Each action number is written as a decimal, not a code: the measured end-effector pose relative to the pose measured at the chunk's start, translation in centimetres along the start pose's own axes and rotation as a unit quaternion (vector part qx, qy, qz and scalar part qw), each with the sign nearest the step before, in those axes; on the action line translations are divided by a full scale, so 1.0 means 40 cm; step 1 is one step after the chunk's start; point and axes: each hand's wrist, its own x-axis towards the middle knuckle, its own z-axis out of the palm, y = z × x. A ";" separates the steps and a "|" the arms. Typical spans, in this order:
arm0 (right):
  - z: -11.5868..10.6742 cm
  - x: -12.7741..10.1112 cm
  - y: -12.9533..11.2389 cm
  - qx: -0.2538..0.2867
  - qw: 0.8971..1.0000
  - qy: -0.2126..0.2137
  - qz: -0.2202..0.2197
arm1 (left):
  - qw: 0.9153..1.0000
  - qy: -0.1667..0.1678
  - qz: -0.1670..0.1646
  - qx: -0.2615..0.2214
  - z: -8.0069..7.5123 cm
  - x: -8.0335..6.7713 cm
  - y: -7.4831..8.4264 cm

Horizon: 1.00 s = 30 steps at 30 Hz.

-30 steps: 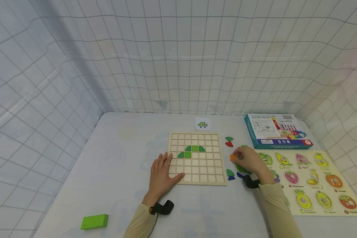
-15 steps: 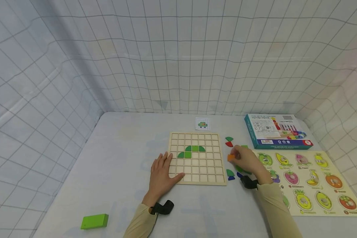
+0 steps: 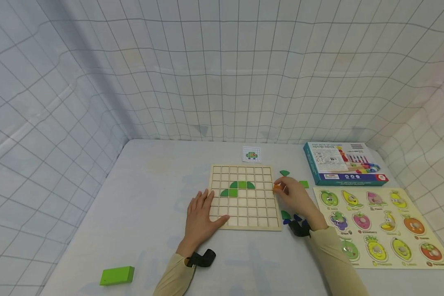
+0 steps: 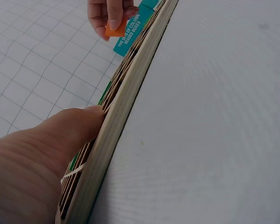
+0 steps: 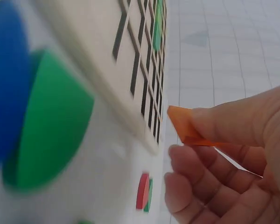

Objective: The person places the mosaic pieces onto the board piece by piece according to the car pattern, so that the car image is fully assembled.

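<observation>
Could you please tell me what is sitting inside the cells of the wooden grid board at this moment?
The wooden grid board holds a small cluster of green pieces left of centre; other visible cells look empty. The left hand rests on its left edge, hiding a few cells.

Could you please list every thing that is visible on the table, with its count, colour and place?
Wooden grid board: one, pale wood, table centre; green pieces fill some cells.
Small orange piece: one, pinched at the board's right edge.
Pattern card: one, white, behind the board.
Loose flat pieces: several, green, blue, red, right of the board.
Teal cardboard box: one, far right.
Fruit puzzle board: one, cream, right side.
Green block: one, near left.
Left hand: rests flat on the board's left corner.
Right hand: pinches the orange piece.
</observation>
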 end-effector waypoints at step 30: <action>0.145 0.091 -0.156 -0.007 0.999 -0.052 -0.006 | 1.000 0.002 0.001 0.005 0.001 0.004 0.000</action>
